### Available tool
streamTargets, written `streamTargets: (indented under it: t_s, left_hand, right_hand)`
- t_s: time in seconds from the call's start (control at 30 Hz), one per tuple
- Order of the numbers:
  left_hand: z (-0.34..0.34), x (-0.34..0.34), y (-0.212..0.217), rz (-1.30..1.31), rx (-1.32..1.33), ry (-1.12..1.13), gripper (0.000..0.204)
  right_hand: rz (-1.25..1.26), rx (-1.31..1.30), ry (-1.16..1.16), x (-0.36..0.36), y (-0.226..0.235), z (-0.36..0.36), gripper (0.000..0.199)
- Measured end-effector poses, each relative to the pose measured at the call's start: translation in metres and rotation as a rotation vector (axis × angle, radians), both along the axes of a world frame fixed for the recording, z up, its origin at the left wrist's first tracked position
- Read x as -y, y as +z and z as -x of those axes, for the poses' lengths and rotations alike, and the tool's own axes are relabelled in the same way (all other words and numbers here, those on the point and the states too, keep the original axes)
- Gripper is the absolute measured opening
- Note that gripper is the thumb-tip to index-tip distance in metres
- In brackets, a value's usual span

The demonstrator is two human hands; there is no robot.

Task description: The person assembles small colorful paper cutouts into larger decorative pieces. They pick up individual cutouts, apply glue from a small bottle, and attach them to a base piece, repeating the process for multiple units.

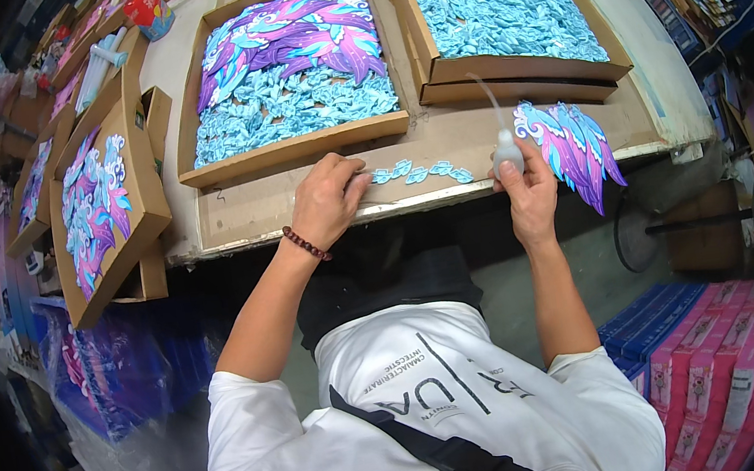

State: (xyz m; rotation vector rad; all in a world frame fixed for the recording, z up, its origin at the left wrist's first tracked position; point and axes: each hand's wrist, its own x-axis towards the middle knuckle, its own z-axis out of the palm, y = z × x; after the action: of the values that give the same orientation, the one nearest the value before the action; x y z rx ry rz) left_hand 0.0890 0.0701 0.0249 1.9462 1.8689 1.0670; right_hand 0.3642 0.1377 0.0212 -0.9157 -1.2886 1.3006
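Note:
My right hand (530, 190) is closed around a small translucent squeeze bottle (506, 154), whose thin bent nozzle points up and away. Just right of that hand is a wing-shaped piece (571, 146) in purple, pink and blue, its tips reaching past the table edge; whether my fingers also grip it is hidden. A short row of small light-blue leaf-shaped pieces (416, 172) lies between my hands. At the row's left end, my left hand (326, 199) rests with curled fingers, fingertips close together beside the nearest piece; anything in them is too small to make out.
Beyond my left hand, a shallow cardboard tray (293, 148) holds light-blue pieces and stacked purple wings. Another cardboard tray (525, 65), full of light-blue pieces, stands at far right. More cardboard trays (143, 206) lean at left. Pink boxes (734, 353) are stacked at lower right.

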Motion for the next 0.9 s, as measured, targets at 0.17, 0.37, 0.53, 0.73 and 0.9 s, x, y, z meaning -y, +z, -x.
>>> streamTargets:
  t_s: [0.17,0.37,0.53,0.73,0.9]
  left_hand:
    - [0.002,0.005,-0.012,-0.2,0.005,-0.031,0.008]
    - [0.004,0.006,-0.015,-0.216,0.027,-0.027,0.007]
    - [0.003,0.007,-0.015,-0.221,0.01,-0.023,0.01]
    - [0.003,0.006,-0.015,-0.208,-0.002,-0.019,0.012]
    - [0.004,0.006,-0.016,-0.21,0.004,-0.018,0.01]
  right_hand:
    - [0.072,0.001,-0.011,0.013,-0.01,0.007,0.041]
    - [0.101,0.085,-0.035,0.026,-0.011,0.009,0.036]
    - [-0.032,0.316,-0.056,0.04,-0.007,0.015,0.031]
    - [-0.417,0.507,-0.088,0.041,-0.002,0.021,0.028]
    - [-0.529,0.549,-0.073,0.041,0.004,0.024,0.028]
